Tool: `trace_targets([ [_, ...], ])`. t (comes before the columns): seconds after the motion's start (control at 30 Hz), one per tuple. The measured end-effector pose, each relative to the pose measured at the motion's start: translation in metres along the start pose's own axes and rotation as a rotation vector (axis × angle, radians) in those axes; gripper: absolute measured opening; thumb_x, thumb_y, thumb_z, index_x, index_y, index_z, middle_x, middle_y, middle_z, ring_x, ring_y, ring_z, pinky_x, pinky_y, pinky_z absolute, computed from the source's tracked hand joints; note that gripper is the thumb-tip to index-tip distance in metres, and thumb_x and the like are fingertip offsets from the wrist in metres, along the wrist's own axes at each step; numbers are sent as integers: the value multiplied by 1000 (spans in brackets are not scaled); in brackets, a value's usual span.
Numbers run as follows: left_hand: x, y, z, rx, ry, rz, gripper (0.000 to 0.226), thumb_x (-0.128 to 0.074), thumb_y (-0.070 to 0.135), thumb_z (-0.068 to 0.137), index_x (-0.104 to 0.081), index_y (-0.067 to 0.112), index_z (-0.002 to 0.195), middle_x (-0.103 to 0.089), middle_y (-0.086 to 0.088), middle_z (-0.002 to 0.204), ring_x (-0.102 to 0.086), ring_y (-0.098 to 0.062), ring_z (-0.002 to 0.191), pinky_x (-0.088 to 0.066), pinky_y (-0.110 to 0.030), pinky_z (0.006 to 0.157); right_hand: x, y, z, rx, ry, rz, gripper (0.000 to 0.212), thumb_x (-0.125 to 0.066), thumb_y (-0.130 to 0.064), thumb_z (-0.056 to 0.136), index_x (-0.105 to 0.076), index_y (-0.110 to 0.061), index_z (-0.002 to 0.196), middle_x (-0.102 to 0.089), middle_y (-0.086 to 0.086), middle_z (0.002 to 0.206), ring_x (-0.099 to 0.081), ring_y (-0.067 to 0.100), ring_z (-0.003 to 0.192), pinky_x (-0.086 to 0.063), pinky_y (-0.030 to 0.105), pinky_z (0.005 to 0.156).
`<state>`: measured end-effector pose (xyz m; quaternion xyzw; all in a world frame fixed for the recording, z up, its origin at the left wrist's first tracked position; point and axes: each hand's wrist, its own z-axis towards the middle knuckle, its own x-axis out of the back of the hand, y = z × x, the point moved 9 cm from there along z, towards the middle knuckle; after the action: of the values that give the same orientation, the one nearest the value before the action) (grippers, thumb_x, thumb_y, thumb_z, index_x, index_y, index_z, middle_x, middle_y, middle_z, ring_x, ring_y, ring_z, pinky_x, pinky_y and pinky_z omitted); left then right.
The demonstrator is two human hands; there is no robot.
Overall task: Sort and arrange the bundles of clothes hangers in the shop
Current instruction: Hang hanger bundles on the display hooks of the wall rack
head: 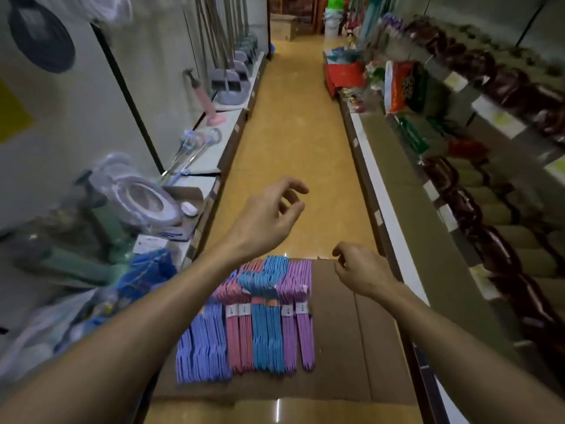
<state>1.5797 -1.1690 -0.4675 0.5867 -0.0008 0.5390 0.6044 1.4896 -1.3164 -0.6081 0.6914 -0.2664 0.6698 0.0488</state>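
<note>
Several bundles of hangers lie side by side on a flattened cardboard sheet (360,338) on the aisle floor: a lavender-blue bundle (203,347) at the left, a pink one (240,338), a bright blue one (267,325) and a purple one (301,319) at the right, each with a paper label band. My left hand (269,215) hovers above and beyond the bundles, fingers loosely curled, holding nothing. My right hand (360,267) hangs over the cardboard's far edge, right of the purple bundle, fingers loosely bent and empty.
A narrow shop aisle with a yellow floor (290,123) runs ahead. The left shelf (214,148) holds dustpans, brushes, toilet seats and bagged goods. The right shelving (458,179) holds packaged goods and slippers. Boxes stand at the aisle's far end.
</note>
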Motion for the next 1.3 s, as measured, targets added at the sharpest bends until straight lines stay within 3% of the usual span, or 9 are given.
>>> trace_targets([
  [0.33,-192,-214,-32,104,-110,89,23,-56,24,99,-57,23,121,-60,9,102,-61,-3,84,-45,-11,68,-258,102,47,-123,-93,251,5,-55,-25,99,-59,-22,101,-65,-3,93,-64,11,84,-59,30,77],
  [0.5,-275,-300,-56,198,-317,215,32,-57,27,98,-55,18,128,-57,-4,124,-57,-12,102,-49,-29,91,-358,131,50,-186,-215,425,9,-59,-31,96,-51,-29,98,-58,-9,87,-64,13,89,-58,37,84],
  [0.63,-307,-338,-57,212,-400,337,33,-53,26,100,-51,17,132,-50,-5,131,-49,-15,113,-35,-22,92,-403,144,60,-218,-258,539,21,-61,-26,96,-46,-35,86,-59,-10,82,-60,6,76,-53,24,72],
  [0.77,-325,-367,-52,303,-469,442,38,-47,23,102,-45,13,138,-49,-12,134,-52,-27,119,-42,-34,96,-442,153,67,-289,-285,762,28,-66,-23,94,-41,-32,105,-60,-12,96,-60,3,86,-47,15,65],
  [0.87,-341,-385,-55,360,-581,534,30,-45,14,99,-45,5,127,-57,-16,119,-57,-29,99,-49,-39,81,-481,150,64,-340,-339,895,32,-68,-21,92,-48,-26,116,-63,-8,106,-63,4,91,-50,13,64],
  [0.97,-344,-387,-56,370,-617,601,8,-45,7,96,-40,8,101,-49,-11,95,-48,-22,74,-38,-31,58,-507,140,59,-345,-321,982,33,-74,-20,88,-50,-35,106,-65,-10,107,-66,11,100,-53,19,83],
  [1.07,-340,-389,-53,359,-601,601,14,-46,10,96,-47,7,110,-50,-9,96,-54,-26,85,-44,-33,68,-519,136,58,-414,-260,1003,48,-78,-17,83,-39,-35,104,-53,-20,96,-60,4,94,-45,8,76],
  [1.2,-337,-393,-55,371,-586,534,27,-46,12,95,-52,7,121,-62,-14,116,-60,-32,103,-52,-40,87,-532,124,55,-520,-153,872,113,-92,-41,55,-24,-22,143,-50,3,134,-52,24,124,-48,42,103],
  [1.3,-335,-400,-58,400,-555,499,32,-47,14,94,-51,9,125,-60,-15,123,-59,-33,109,-50,-44,94,-531,116,51,-617,-131,683,140,-84,-61,56,4,-17,154,-29,12,151,-39,32,135,-41,43,107],
])
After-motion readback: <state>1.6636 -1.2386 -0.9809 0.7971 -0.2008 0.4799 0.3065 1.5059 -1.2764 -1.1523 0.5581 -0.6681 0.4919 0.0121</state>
